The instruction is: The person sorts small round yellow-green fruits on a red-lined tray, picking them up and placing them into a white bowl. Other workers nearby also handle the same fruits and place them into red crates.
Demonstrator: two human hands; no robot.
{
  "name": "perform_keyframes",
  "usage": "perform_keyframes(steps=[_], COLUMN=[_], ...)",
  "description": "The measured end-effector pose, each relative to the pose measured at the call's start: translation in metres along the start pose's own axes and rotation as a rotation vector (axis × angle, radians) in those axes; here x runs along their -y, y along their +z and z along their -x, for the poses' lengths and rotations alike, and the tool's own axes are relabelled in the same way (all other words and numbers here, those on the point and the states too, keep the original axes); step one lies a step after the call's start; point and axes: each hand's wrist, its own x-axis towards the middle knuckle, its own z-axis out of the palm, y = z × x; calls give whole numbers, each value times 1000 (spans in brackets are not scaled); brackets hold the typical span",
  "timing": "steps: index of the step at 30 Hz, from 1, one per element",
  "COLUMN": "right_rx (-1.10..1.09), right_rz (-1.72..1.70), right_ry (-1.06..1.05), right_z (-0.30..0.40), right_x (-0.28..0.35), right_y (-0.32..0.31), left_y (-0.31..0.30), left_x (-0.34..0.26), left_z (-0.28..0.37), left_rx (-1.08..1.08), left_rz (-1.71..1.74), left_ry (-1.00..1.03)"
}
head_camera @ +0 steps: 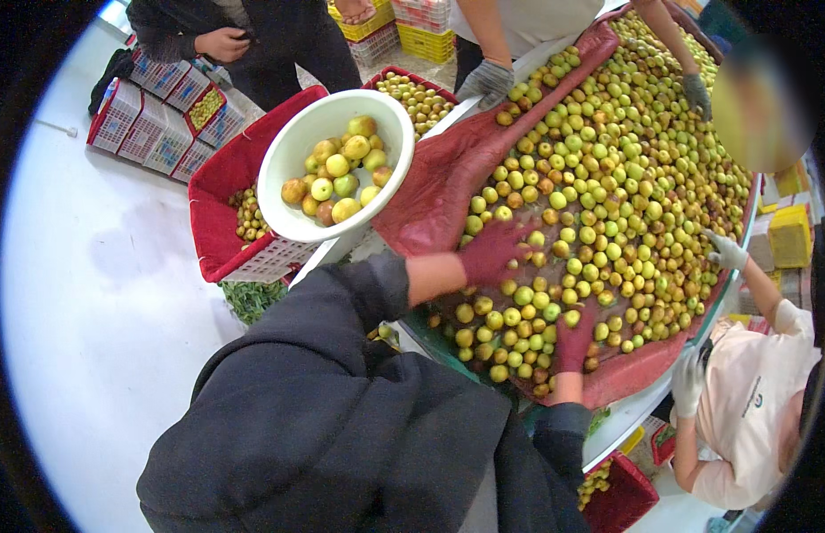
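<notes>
A broad layer of green and brown jujubes (612,250) covers the sorting table, which is lined with a red sheet (446,180). My left hand (496,253), in a dark red glove, reaches over the fruit at the sheet's left side. Its fingers are spread and blurred, with no fruit visible in its grasp. Nearer to me, my right hand (576,340), gloved alike, is low among the jujubes. One fruit shows at its fingertips; whether it is gripped cannot be told. A white plastic basin (272,193) with larger jujubes stands left of my left hand.
Under the basin is a red-lined crate (209,226) holding jujubes. Another jujube crate (419,106) stands behind it. Co-workers' gloved hands (489,83) (729,252) are at the table's far and right sides. Stacked crates (153,126) stand on the pale floor, left. Green leaves (252,300) lie below the crate.
</notes>
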Motion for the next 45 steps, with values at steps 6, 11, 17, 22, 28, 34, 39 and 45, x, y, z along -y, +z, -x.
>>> perform_keyframes(steps=[6,11,17,22,28,34,39,45], right_rx=[58,208,7,-279,-88,323,270,74], right_rz=[-138,-236,-272,-13,228,186,-56,-233], right_ry=[106,42,281,270,322,339,135,330], right_z=[77,124,115,79,93,135,147,153], right_x=[34,67,54,34,25,113,129,111], right_y=[46,48,8,-34,5,36,27,-3], left_y=[26,27,28,17,5,-15,-14,33], left_x=[55,16,-32,-75,-71,-18,-1,-34], left_z=[-58,-28,42,92,113,66,-3,-24], left_rx=[57,276,311,687,627,269,214,468], left_rz=[-110,-216,-235,-179,175,99,-59,-204], left_ry=[-427,-306,-28,108,191,-64,-175,-138])
